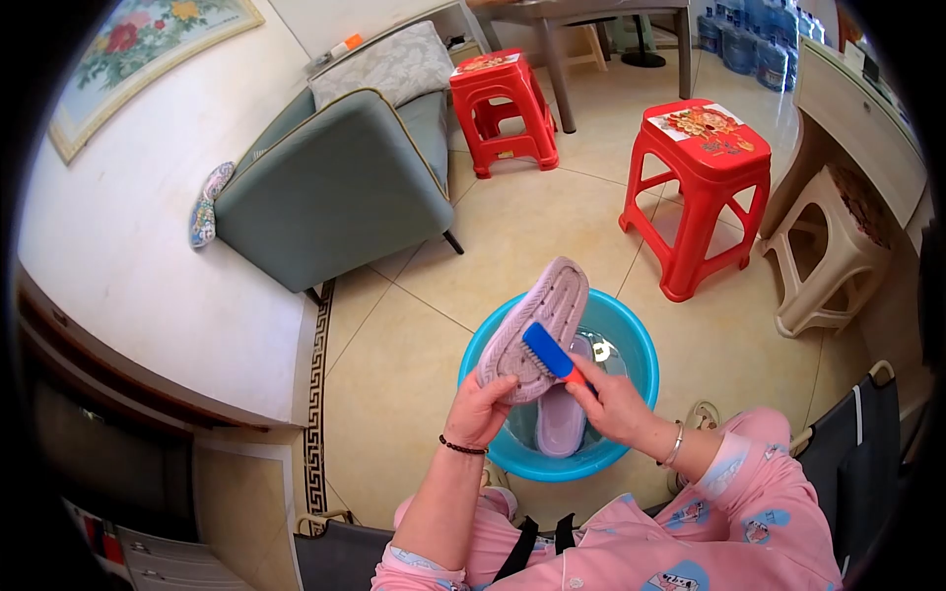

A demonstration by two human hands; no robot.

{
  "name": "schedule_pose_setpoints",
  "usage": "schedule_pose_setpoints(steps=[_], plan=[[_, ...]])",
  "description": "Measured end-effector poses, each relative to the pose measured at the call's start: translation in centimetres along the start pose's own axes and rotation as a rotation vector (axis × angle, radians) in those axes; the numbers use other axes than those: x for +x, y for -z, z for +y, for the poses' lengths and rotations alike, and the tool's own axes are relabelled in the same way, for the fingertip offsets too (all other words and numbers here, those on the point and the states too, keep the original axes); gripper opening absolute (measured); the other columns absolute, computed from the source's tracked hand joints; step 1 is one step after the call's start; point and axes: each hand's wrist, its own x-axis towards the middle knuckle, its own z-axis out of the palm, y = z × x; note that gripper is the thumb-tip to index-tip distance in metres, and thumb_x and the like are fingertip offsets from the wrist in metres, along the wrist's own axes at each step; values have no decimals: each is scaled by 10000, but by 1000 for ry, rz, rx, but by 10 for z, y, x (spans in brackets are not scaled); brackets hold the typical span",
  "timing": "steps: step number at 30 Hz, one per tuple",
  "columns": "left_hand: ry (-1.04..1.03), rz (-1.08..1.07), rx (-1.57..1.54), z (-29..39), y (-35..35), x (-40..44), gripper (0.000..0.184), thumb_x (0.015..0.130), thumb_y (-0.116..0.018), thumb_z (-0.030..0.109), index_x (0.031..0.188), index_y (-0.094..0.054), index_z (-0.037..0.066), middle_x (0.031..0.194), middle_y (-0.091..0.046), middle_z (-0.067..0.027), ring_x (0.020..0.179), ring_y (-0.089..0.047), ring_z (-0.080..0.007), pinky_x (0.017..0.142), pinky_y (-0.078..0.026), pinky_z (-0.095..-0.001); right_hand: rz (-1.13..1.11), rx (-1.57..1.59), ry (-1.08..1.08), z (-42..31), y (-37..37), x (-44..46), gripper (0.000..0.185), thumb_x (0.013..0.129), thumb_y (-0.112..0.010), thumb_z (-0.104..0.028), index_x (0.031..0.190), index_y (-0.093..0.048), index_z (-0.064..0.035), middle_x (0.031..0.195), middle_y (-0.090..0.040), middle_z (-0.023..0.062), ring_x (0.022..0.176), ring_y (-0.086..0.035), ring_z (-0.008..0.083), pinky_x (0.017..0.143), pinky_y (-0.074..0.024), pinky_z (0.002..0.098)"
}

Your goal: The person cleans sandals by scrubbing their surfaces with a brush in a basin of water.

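Note:
Above a blue basin, my left hand grips one end of a pale purple slipper, its patterned sole turned up toward me and its far end pointing up and away. My right hand is closed round the red handle of a brush with a blue back. The brush's bristles meet the sole near its middle. Inside the basin a second purple slipper lies in water, partly hidden by the held slipper and my right hand.
Two red stools stand beyond the basin. A grey-green sofa is at the left, a beige stool under a desk at the right. Water bottles and a table are farther back.

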Motion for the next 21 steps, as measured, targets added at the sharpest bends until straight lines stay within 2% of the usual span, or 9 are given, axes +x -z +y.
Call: schedule_pose_setpoints(steps=[2,5,8,10,12,13,14,17,21], plan=[[-11,-6,5,0,0,0,489,859,-599,10,1324,-452,-27,1282,-568,-119,1155,-569,-225,1008,-450,-383,-35,-42,104,-3,0,-2,441,938,-548,-264,1340,-454,-109,802,-650,208,690,-636,403,598,-497,467],[-18,-23,-11,-1,-1,0,499,850,-584,-16,1329,-445,-30,1276,-570,-119,1152,-570,-224,1010,-447,-379,-21,-118,147,-2,-1,-4,444,933,-557,-266,1341,-459,-123,777,-650,191,685,-643,384,589,-501,461],[-31,-51,15,-1,-3,-1,478,870,-558,16,1331,-444,-26,1287,-562,-119,1162,-562,-227,1016,-438,-385,6,-151,186,0,0,-4,445,931,-561,-270,1341,-460,-127,764,-648,187,685,-644,381,585,-502,457],[7,-40,-181,1,-7,-1,433,918,-523,96,1328,-452,-23,1300,-553,-117,1172,-553,-234,1022,-429,-394,47,-182,191,0,2,-1,448,930,-562,-270,1342,-459,-127,764,-648,192,688,-644,385,588,-502,460],[8,-15,-208,-2,-7,-1,422,939,-505,130,1330,-453,-20,1308,-547,-115,1186,-542,-237,1031,-419,-399,85,-214,199,-1,2,1,450,929,-562,-270,1343,-459,-127,764,-648,197,692,-643,388,590,-502,463],[8,11,-236,-4,-8,-1,416,960,-487,164,1332,-454,-18,1317,-541,-114,1199,-532,-241,1040,-409,-404,87,-231,122,-1,2,1,458,928,-563,-270,1350,-454,-129,772,-651,198,694,-643,391,596,-502,466],[6,11,-236,-6,-7,0,416,960,-487,164,1332,-454,-18,1317,-541,-114,1199,-532,-241,1040,-409,-404,88,-249,45,-1,2,1,467,927,-564,-271,1357,-448,-131,780,-653,199,695,-643,395,601,-502,470],[12,11,-156,-12,-4,3,414,987,-464,204,1339,-450,-14,1333,-527,-120,1223,-511,-245,1055,-392,-410,7,-145,36,7,-1,0,492,923,-569,-271,1373,-434,-129,798,-658,204,698,-643,397,606,-502,481],[-14,52,-202,-13,-7,2,429,1019,-401,277,1348,-443,4,1345,-517,-132,1235,-503,-253,1057,-391,-419,-17,-141,103,-1,-7,-10,502,920,-573,-273,1379,-432,-125,804,-659,195,684,-645,389,588,-502,475]])
